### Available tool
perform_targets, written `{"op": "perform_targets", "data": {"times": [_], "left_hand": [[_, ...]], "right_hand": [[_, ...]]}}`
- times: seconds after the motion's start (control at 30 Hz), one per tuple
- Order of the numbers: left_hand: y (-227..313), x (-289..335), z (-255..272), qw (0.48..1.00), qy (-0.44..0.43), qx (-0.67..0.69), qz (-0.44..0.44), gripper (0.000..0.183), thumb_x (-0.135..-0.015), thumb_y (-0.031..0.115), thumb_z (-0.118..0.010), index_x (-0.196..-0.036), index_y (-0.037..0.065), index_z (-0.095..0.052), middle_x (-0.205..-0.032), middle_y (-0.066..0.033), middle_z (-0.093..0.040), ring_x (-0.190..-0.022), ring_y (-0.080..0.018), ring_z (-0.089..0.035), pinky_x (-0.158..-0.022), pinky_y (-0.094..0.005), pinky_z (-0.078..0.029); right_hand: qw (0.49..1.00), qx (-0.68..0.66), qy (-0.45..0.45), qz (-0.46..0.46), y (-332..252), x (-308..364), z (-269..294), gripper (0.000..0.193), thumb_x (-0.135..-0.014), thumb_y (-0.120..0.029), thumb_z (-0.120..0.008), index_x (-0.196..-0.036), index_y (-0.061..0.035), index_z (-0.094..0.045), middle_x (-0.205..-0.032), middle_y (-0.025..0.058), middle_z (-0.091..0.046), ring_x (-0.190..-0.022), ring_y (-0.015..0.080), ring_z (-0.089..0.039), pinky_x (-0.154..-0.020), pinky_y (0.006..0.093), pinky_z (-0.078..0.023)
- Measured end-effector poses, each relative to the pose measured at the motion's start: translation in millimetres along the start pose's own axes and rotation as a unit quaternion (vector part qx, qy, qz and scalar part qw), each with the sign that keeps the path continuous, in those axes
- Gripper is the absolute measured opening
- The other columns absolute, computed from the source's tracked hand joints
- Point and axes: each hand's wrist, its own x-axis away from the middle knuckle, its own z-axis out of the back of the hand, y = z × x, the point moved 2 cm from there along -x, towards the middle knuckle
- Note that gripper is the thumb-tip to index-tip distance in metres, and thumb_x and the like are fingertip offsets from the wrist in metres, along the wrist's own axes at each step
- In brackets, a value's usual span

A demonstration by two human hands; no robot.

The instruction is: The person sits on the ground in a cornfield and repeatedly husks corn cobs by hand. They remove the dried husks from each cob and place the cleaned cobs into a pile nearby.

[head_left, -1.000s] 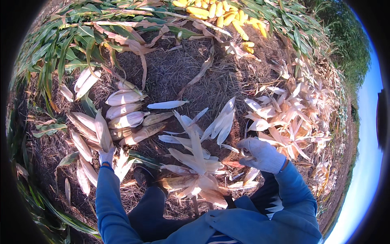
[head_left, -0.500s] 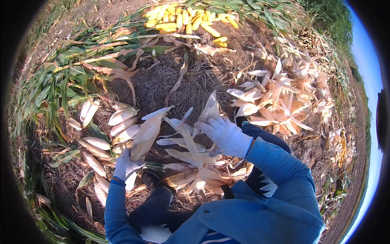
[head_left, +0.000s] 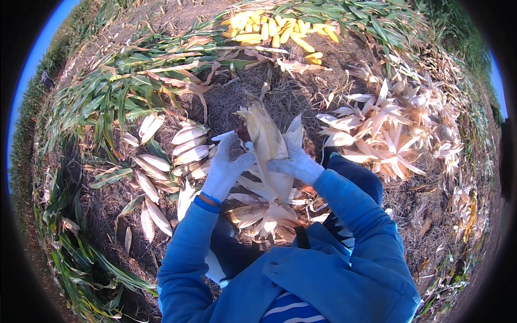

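A dry, pale-husked corn ear (head_left: 265, 134) stands tilted in front of me, with a dark reddish-brown tuft beside its upper left side. My right hand (head_left: 298, 163), in a white knit glove, is closed round its lower husk. On the ear's left is my left hand (head_left: 226, 168), also gloved; its thumb and fingers are apart, with the thumb close to the husk. A narrow white piece shows by the left fingertips, and I cannot tell whether the hand touches it. Spread, peeled husks (head_left: 266, 218) lie below the ear, between my legs.
Several unpeeled corn ears (head_left: 189, 144) lie on the left. Bare yellow cobs (head_left: 269, 28) are heaped at the far side. A pile of opened husks (head_left: 390, 129) sits on the right. Green stalks and leaves (head_left: 126, 89) curve along the left and far edges, over straw-strewn soil (head_left: 301, 89).
My left hand has brought the corn ear from the left to the middle, and my right hand has come onto its husk. The left fingers have come off it. The whole view has turned slightly.
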Motion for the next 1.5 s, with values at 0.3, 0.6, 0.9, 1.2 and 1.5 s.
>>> {"op": "perform_targets", "data": {"times": [0.3, 0.6, 0.9, 1.2, 1.5], "left_hand": [[-40, -1, -26, 0.975, -0.070, 0.184, 0.103, 0.069, -0.082, 0.012, -0.081, -0.141, -0.002, -0.048, -0.127, -0.0120, -0.065, -0.114, -0.0206, -0.064, -0.095, -0.0351, -0.054], [-42, -9, -52, 0.969, -0.084, 0.199, 0.119, 0.076, -0.080, 0.009, -0.083, -0.145, 0.000, -0.045, -0.128, -0.0122, -0.064, -0.113, -0.0215, -0.064, -0.096, -0.0353, -0.055], [-46, -7, -42, 0.951, -0.039, 0.279, 0.131, 0.070, -0.082, 0.008, -0.076, -0.144, -0.001, -0.045, -0.126, -0.0128, -0.064, -0.113, -0.0229, -0.064, -0.098, -0.0370, -0.054], [-45, -11, -31, 0.951, -0.085, 0.279, 0.104, 0.066, -0.084, 0.009, -0.073, -0.143, 0.001, -0.046, -0.127, -0.0115, -0.063, -0.114, -0.0223, -0.064, -0.100, -0.0363, -0.052], [-46, -9, -38, 0.968, -0.092, 0.218, 0.087, 0.086, -0.078, 0.013, -0.084, -0.150, -0.001, -0.039, -0.134, -0.0131, -0.061, -0.120, -0.0211, -0.061, -0.102, -0.0343, -0.051]], "right_hand": [[0.990, -0.049, 0.079, 0.103, -27, -17, 7, 0.051, -0.094, -0.019, -0.072, -0.139, -0.0007, -0.055, -0.133, 0.0137, -0.062, -0.125, 0.0196, -0.057, -0.105, 0.0319, -0.048], [0.970, -0.157, 0.182, 0.044, -20, -52, 12, 0.025, -0.092, -0.014, -0.071, -0.114, -0.0031, -0.066, -0.101, 0.0022, -0.070, -0.094, 0.0087, -0.062, -0.085, 0.0244, -0.050], [0.971, 0.108, 0.164, 0.138, -19, -52, 3, 0.018, -0.093, -0.018, -0.069, -0.102, -0.0031, -0.064, -0.087, 0.0052, -0.062, -0.082, 0.0121, -0.058, -0.075, 0.0309, -0.049], [0.962, -0.056, 0.177, 0.198, -40, -43, 0, 0.032, -0.090, -0.011, -0.073, -0.119, -0.0046, -0.062, -0.102, 0.0057, -0.065, -0.096, 0.0141, -0.062, -0.081, 0.0286, -0.052], [0.981, -0.002, 0.179, 0.071, -34, -55, 8, 0.015, -0.093, -0.006, -0.068, -0.107, -0.0007, -0.070, -0.094, 0.0006, -0.069, -0.088, 0.0059, -0.059, -0.078, 0.0239, -0.049]]}}
